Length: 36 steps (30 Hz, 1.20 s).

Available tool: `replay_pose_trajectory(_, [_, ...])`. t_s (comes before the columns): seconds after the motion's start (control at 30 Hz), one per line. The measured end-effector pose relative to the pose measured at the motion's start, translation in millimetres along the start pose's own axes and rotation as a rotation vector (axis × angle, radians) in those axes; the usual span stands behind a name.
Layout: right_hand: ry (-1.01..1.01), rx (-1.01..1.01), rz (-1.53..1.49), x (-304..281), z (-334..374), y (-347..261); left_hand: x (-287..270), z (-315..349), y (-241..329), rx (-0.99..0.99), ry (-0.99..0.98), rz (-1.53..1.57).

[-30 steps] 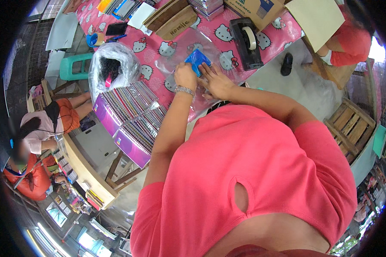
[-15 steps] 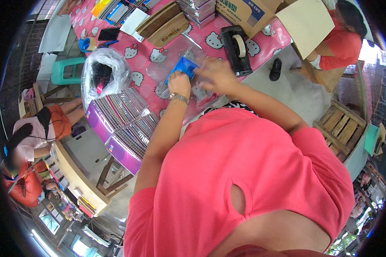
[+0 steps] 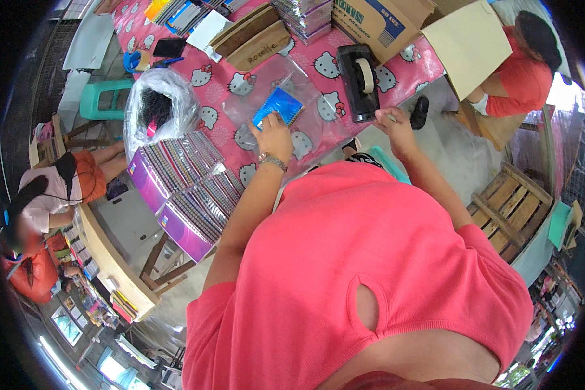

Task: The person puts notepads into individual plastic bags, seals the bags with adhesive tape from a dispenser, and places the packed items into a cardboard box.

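A small blue spiral memo pad lies on a clear plastic sheet or bag on the table. My left hand holds its near left corner, fingers closed on the edge. Off to the right, my right hand is at the near end of a black tape dispenser, thumb and fingers pinched together. Whatever sits in that pinch is too small to make out. A pale tape roll is mounted in the dispenser.
Purple spiral notebooks are stacked at left, beside a plastic-wrapped bundle. Behind stand a wooden holder, notebook stacks and a cardboard box. A person in red sits at right; another is at far left.
My right hand has left the memo pad and moved right to the dispenser's near end. My left hand stays on the pad, which now shows more fully.
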State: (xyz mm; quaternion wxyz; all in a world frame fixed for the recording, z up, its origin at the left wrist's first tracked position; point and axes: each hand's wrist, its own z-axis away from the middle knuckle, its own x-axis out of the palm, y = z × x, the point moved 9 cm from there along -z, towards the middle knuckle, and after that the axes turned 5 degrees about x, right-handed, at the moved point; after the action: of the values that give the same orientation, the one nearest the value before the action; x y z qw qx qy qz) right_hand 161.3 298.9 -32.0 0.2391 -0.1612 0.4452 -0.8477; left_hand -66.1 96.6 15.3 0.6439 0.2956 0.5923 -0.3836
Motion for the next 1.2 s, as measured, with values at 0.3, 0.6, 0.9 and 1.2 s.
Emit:
replay_pose_trajectory(0.3, [-0.668, 0.658, -0.224, 73.9, 35.1, 76.1, 6.8, 13.4, -13.7, -0.040, 0.099, 0.125])
replay_pose_trajectory(0.6, [-1.078, -0.335, 0.958, 291.0, -30.9, -26.6, 4.9, 15.7, -13.7, -0.067, 0.208, 0.183])
replay_pose_trajectory(0.9, [-1.113, -0.741, 1.664, 325.5, -32.5, -11.2, 6.5, 33.5, -20.6, -0.142, 0.425, 0.304])
replay_pose_trajectory(1.2, [-0.953, -0.733, 1.719, 319.2, -37.0, -13.8, 8.8, 40.1, -11.8, -0.186, 0.409, 0.166])
